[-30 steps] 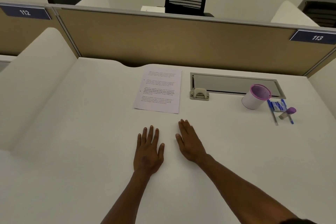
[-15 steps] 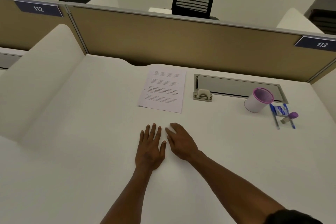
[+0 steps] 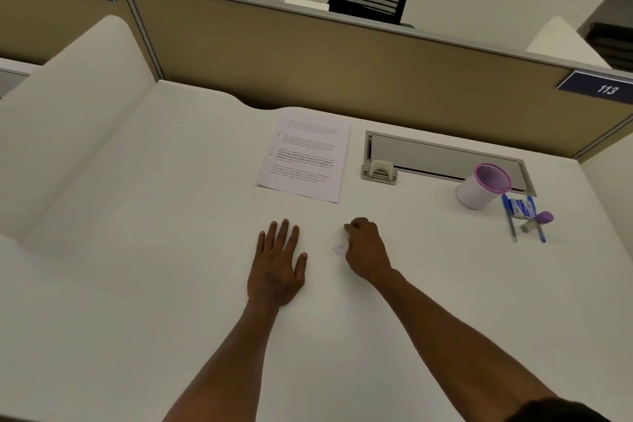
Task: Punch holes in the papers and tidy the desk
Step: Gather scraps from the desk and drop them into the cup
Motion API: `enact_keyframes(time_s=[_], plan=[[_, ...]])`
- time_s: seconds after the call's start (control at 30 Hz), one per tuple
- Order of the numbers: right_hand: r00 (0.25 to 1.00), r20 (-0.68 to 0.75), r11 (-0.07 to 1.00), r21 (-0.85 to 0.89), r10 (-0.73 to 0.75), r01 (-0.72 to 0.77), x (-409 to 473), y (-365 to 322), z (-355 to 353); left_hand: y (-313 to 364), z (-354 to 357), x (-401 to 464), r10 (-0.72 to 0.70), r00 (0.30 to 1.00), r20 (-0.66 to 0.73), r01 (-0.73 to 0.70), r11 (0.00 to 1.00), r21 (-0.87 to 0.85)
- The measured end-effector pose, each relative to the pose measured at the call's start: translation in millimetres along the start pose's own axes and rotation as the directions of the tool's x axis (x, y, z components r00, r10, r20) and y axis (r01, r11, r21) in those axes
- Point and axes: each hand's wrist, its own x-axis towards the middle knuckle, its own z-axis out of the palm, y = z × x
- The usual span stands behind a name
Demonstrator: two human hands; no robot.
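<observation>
A printed sheet of paper (image 3: 305, 161) lies flat at the middle back of the white desk (image 3: 137, 216). A small beige hole punch (image 3: 378, 172) stands just right of it. My left hand (image 3: 275, 267) rests flat on the desk in front of the paper, fingers spread, holding nothing. My right hand (image 3: 368, 250) is beside it to the right, fingers curled shut and pinching tiny white paper scraps. A few more paper scraps (image 3: 338, 249) lie on the desk between the two hands.
A white cup with a purple rim (image 3: 479, 187) stands at the right. Beside it lie two blue pens (image 3: 511, 219), a small blue box (image 3: 521, 207) and a purple-capped item (image 3: 537, 220). A grey cable hatch (image 3: 442, 154) is set in the desk by the tan partition (image 3: 308, 65).
My right hand went from flat and open, swept left toward my left hand, then drew back right with fingers curled shut. The left hand stayed flat.
</observation>
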Motion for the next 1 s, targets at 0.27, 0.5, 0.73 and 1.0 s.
enact_keyframes(time_s=[0.27,0.5,0.73,1.0], plan=[[0.994,-0.086,0.998,0.003,-0.069,0.069,-43.5,3.6,25.0,-0.8,0.4,-0.4,-0.002,1.0,0.006,0.002,1.0,0.014],[0.988,-0.135,0.997,-0.029,0.069,-0.073,-51.4,-18.9,37.1,-1.3,2.9,0.1,0.003,1.0,0.005,-0.003,1.0,0.013],[0.994,-0.076,0.993,-0.094,-0.072,0.065,-40.1,-35.1,56.7,-1.4,3.5,-0.4,0.008,1.0,-0.005,-0.008,1.0,0.021],[0.892,-0.119,0.879,-0.265,-0.437,0.396,-49.2,-5.6,38.1,-2.4,3.8,-1.5,0.001,1.0,-0.014,-0.001,1.0,-0.013]])
